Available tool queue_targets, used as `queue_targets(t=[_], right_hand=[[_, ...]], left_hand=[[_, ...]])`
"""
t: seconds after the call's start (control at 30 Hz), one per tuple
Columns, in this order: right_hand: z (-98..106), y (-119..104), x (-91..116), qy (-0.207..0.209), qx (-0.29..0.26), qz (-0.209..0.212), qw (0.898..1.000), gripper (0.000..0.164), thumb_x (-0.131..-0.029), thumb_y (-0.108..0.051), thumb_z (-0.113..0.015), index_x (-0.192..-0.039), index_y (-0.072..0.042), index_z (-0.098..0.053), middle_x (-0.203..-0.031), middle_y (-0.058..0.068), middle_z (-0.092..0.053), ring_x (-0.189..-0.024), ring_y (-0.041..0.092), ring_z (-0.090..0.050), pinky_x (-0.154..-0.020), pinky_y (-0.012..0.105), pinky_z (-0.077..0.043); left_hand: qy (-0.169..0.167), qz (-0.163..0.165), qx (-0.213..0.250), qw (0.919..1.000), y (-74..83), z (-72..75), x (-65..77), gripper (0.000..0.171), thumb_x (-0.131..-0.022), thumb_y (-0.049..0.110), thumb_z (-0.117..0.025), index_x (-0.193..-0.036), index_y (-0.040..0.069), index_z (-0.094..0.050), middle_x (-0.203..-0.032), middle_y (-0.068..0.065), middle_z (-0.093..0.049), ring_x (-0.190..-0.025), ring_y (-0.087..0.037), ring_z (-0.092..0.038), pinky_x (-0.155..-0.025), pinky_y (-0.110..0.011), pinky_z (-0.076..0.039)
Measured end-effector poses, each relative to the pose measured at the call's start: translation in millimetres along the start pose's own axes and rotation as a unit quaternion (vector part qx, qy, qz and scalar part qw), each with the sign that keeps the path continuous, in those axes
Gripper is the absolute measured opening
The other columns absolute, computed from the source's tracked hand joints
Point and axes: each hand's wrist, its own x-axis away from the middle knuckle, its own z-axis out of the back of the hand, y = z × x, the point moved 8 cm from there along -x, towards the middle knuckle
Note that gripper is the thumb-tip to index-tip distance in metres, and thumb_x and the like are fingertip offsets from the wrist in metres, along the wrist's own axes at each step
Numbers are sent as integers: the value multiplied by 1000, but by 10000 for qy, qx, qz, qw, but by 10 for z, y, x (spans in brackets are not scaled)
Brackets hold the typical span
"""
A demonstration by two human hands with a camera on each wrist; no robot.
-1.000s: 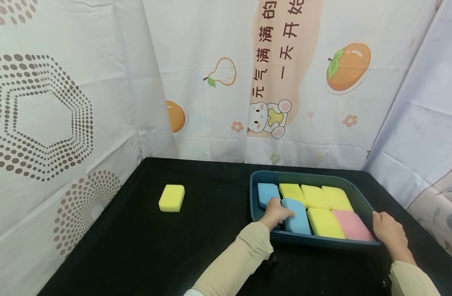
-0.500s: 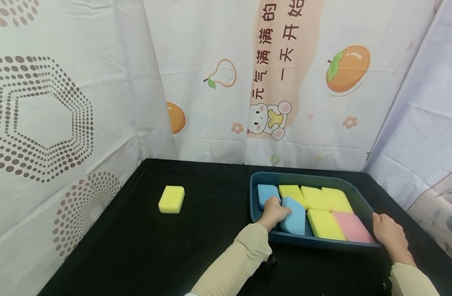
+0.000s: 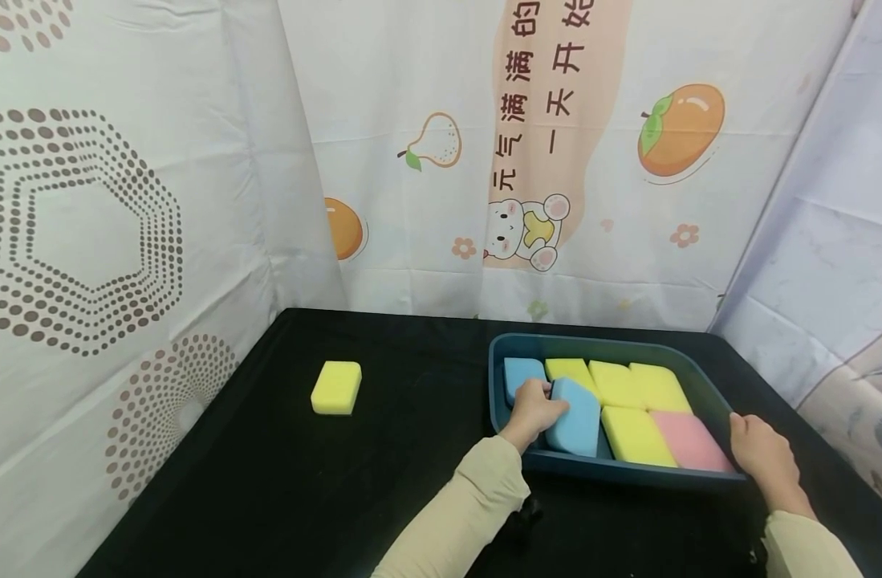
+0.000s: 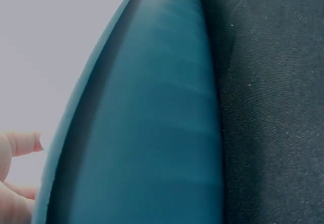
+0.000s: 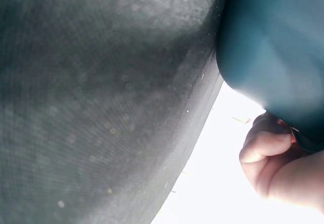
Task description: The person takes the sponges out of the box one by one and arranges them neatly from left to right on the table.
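Observation:
A blue tray (image 3: 628, 474) holds soft-looking sponges in blue, yellow and pink. My left hand (image 3: 533, 411) reaches over its front wall and pinches a blue sponge (image 3: 575, 417), which leans at a tilt inside the tray. Just behind that hand lies a second blue sponge (image 3: 522, 373), partly covered by it. In the left wrist view, fingertips (image 4: 26, 143) show past the tray's edge; the sponge is hidden there. At the front right corner, my right hand (image 3: 762, 453) grips the tray's rim, its fingers curled in the right wrist view.
Several yellow sponges (image 3: 636, 436) and a pink sponge (image 3: 689, 440) fill the tray's middle and right. One yellow sponge (image 3: 336, 388) lies apart on the black tablecloth (image 3: 282, 482), at the left. White printed curtains (image 3: 412, 281) stand behind the table and along both sides.
The blue sponge in my left hand has tipped up and shifted slightly left, widening the gap to the yellow sponge beside it. My right hand stays on the tray's rim.

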Motion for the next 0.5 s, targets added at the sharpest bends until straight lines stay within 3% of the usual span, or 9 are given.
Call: queue_targets(t=[0.07,0.2,0.4,0.5], right_hand=[[2,-10,5,-8,10,-10,10000,57,-97,-35,-15,-114,16,-34,-112,41,-35,-95,56,-38,-66,57,-37],[2,-18,12,-37,46,-31,10000,57,-97,-35,-15,-114,17,-33,-112,41,-35,-96,57,-37,-67,58,-37],[4,-22,2,-40,44,-23,10000,58,-97,-36,-15,-115,16,-33,-114,41,-34,-97,57,-36,-67,58,-37],[4,-20,-2,-33,51,-12,10000,58,-97,-35,-15,-114,16,-33,-113,41,-34,-97,57,-36,-67,58,-37]], left_hand=[[-6,-78,58,10000,20,9,3,29,-77,-1,-63,-59,7,-41,-55,1,-34,-53,-13,-37,-50,-27,-37],[10,-244,166,9996,52,55,4,16,-77,0,-63,-66,4,-53,-65,-2,-48,-62,-12,-45,-58,-30,-45],[0,-308,302,9991,72,135,-1,19,-78,0,-63,-63,1,-51,-64,-3,-48,-61,-12,-45,-57,-29,-45],[-7,-295,435,9986,70,170,2,9,-77,0,-64,-71,-1,-58,-69,-3,-51,-65,-12,-49,-60,-31,-48]])
